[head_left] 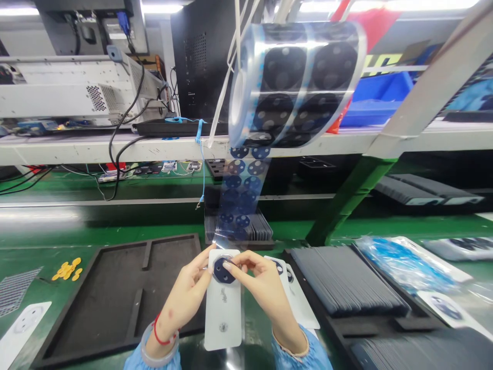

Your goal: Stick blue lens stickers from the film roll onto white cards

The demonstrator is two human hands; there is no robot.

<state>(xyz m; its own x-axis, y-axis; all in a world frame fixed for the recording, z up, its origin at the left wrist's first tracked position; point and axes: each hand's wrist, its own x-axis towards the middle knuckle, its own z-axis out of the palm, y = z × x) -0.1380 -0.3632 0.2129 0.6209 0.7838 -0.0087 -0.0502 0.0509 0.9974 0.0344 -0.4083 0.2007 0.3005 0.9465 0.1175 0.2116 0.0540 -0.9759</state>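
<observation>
A pale, rounded-corner phone back panel stands nearly upright in front of me, with small dark markings and a little round emblem. My left hand grips its upper left edge between thumb and fingers. Over the panel's top part lies a dark round film sticker with several holes. My right hand pinches the sticker's right side, the thumb resting on its face. Whether the sticker is fully stuck down I cannot tell. Behind the panel, a clear strip of similar dark circles hangs from a large roll.
To the left lies a black divided tray, with yellow pieces beyond it. At right, a black tray holds rows of grey panels. More pale panels lie beside my right hand. A white shelf edge and green-wrapped post stand ahead.
</observation>
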